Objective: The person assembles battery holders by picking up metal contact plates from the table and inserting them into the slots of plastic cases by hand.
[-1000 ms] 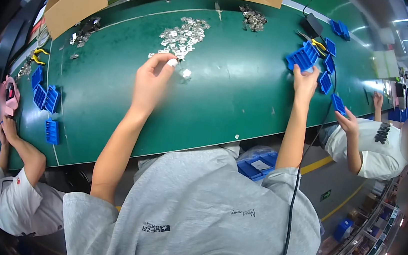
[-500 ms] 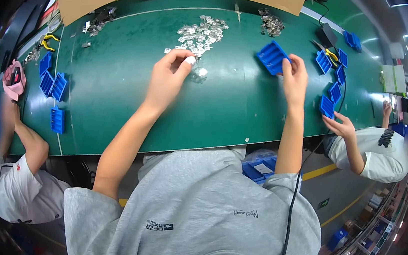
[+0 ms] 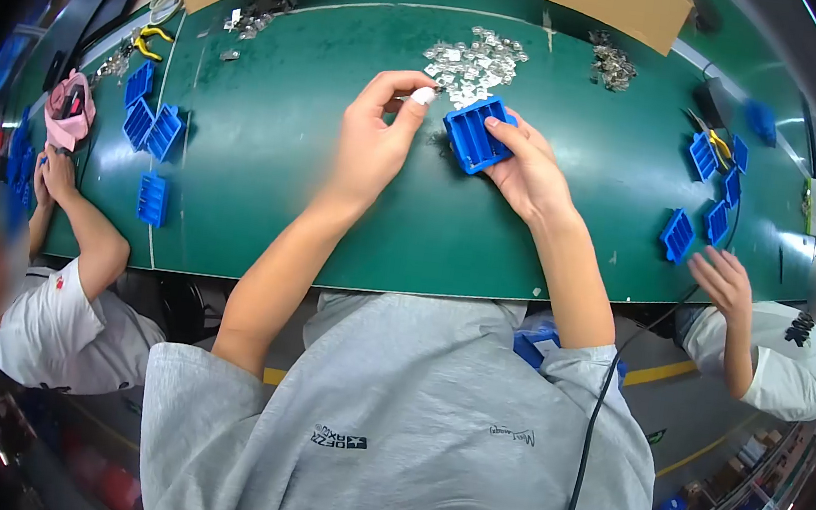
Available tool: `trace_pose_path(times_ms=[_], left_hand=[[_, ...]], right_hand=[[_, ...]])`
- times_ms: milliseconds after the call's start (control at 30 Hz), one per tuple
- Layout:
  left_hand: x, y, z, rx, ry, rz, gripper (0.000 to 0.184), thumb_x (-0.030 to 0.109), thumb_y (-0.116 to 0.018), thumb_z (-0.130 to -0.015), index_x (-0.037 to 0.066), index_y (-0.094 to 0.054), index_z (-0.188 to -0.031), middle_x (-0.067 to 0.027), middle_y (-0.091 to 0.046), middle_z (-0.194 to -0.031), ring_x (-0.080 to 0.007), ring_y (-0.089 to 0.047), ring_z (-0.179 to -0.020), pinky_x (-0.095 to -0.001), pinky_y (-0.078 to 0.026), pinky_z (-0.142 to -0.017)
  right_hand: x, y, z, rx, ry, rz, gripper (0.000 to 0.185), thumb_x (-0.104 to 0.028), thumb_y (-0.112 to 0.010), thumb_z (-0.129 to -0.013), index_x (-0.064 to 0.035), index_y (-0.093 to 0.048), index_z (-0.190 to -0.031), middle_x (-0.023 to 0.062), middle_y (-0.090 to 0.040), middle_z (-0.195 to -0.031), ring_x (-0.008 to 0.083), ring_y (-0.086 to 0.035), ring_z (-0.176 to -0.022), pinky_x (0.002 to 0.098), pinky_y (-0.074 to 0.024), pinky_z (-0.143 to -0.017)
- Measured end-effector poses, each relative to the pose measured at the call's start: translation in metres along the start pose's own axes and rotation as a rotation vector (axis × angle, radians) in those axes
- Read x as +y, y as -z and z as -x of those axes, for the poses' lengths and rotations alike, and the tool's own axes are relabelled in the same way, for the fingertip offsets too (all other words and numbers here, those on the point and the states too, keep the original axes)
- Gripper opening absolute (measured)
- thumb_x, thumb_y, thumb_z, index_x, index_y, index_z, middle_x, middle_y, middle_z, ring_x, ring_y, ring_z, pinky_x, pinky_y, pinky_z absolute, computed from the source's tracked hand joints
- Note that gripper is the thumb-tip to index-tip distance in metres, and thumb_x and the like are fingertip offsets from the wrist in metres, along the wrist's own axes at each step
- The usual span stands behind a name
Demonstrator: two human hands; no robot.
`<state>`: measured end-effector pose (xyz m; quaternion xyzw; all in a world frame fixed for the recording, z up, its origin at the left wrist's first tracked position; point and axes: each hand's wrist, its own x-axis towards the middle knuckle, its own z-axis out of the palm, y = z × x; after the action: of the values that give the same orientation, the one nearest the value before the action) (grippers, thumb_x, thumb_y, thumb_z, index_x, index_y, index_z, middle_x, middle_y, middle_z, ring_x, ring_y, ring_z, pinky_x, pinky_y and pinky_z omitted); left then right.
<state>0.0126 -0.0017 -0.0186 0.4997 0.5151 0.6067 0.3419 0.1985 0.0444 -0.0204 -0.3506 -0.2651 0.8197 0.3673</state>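
My right hand (image 3: pixel 536 177) grips a small blue compartment tray (image 3: pixel 478 134), tilted, with its slotted side facing up and the thumb over its edge. Just left of the tray, my left hand (image 3: pixel 379 131) is closed in a pinch, a white cover on its thumb. Something tiny and dark shows at those fingertips, too small to name. Beyond both hands lies a loose pile of small clear and silvery pieces (image 3: pixel 475 61) on the green table (image 3: pixel 291 131). The tray hides part of the table surface beneath it.
A second pile of small metal parts (image 3: pixel 611 65) lies at the back right, and dark parts (image 3: pixel 265 12) at the back left. Blue trays (image 3: pixel 154 199) stand left and more blue trays (image 3: pixel 677 235) right. Cardboard boxes (image 3: pixel 617 7) line the back. Co-workers sit on both sides.
My right hand has brought the blue tray leftward, close to my left hand. The left hand stays pinched near the pile. The right co-worker's hand has come off a blue tray.
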Motion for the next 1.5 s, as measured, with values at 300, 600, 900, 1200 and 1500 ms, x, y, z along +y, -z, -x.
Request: trace_pose_path(times_ms=[300,600,900,1200,1500], left_hand=[[-0.001,-0.015,0.009,-0.130,0.027,-0.028,0.014,0.010,-0.059,-0.093,0.002,-0.064,-0.103,-0.0074,-0.064,-0.105,-0.0149,-0.061,-0.094,-0.0275,-0.049,-0.083],[-0.002,-0.017,0.006,-0.089,-0.331,-0.409,0.011,0.006,-0.063,-0.088,0.003,-0.066,-0.097,-0.0101,-0.064,-0.099,-0.0242,-0.061,-0.095,-0.0347,-0.048,-0.083],[0.000,-0.019,0.009,-0.057,-0.321,-0.417,0.011,0.001,-0.064,-0.085,0.001,-0.065,-0.095,-0.0115,-0.065,-0.097,-0.0253,-0.062,-0.092,-0.0344,-0.049,-0.082],[0.006,-0.021,0.011,-0.015,-0.337,-0.484,0.011,0.002,-0.065,-0.085,0.001,-0.065,-0.096,-0.0119,-0.065,-0.096,-0.0248,-0.063,-0.089,-0.0341,-0.050,-0.080],[0.001,-0.015,0.008,-0.198,-0.052,-0.169,0.023,0.016,-0.066,-0.088,0.002,-0.065,-0.107,-0.0092,-0.065,-0.100,-0.0216,-0.062,-0.093,-0.0322,-0.049,-0.083]], right_hand=[[0.012,-0.008,0.009,0.018,0.027,0.093,0.030,-0.017,-0.057,-0.095,0.0026,-0.052,-0.118,0.0108,-0.062,-0.107,0.0183,-0.064,-0.095,0.0375,-0.0548,-0.082],[0.022,-0.020,0.017,-0.052,0.066,0.186,0.032,-0.021,-0.050,-0.100,-0.0011,-0.047,-0.125,0.0081,-0.058,-0.110,0.0154,-0.061,-0.098,0.0352,-0.0551,-0.085],[0.030,-0.019,0.015,-0.042,0.130,0.267,0.034,-0.021,-0.050,-0.100,-0.0012,-0.045,-0.128,0.0046,-0.056,-0.109,0.0105,-0.058,-0.097,0.0302,-0.0528,-0.084],[0.038,-0.017,0.014,-0.067,0.250,0.342,0.040,-0.019,-0.050,-0.100,0.0017,-0.041,-0.133,0.0066,-0.054,-0.115,0.0109,-0.053,-0.104,0.0278,-0.0466,-0.091],[0.024,-0.025,0.023,-0.074,0.170,0.198,0.040,-0.026,-0.048,-0.100,0.0024,-0.042,-0.128,0.0112,-0.055,-0.116,0.0194,-0.060,-0.101,0.0381,-0.0593,-0.078]])
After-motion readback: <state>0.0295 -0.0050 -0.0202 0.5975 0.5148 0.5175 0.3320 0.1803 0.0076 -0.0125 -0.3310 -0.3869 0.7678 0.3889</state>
